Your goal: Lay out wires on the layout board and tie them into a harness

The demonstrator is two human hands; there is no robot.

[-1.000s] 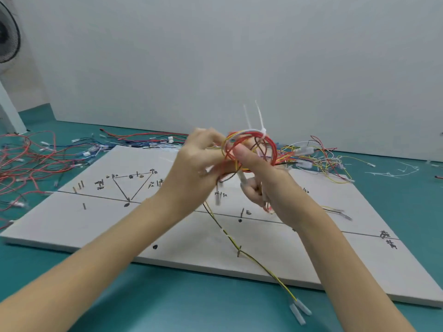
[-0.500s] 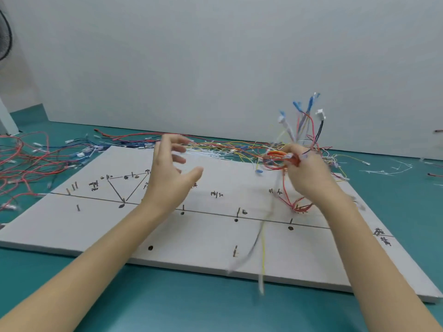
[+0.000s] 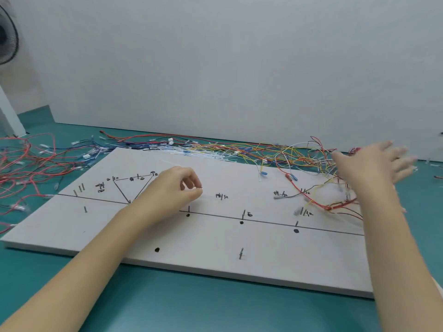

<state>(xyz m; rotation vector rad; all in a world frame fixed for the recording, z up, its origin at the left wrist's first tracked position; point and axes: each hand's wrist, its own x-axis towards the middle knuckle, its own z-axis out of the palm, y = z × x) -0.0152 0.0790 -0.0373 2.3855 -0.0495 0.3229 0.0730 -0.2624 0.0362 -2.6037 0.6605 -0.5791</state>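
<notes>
Head view: we look down at our two hands.
Bundle: the red and yellow wire bundle (image 3: pixel 328 202) lies on the right part of the white layout board (image 3: pixel 215 238).
Right hand (image 3: pixel 374 168): fingers spread wide, holding nothing, above the bundle.
Left hand (image 3: pixel 172 192): fingers loosely curled, holding nothing, over the board's middle.
Loose wires (image 3: pixel 215 149): piled along the board's far edge.
Table (image 3: pixel 191 305): green, under it all.

A teal table (image 3: pixel 215 303) runs back to a plain white wall (image 3: pixel 239 68). At the far left edge, part of a fan (image 3: pixel 7 41) shows.
</notes>
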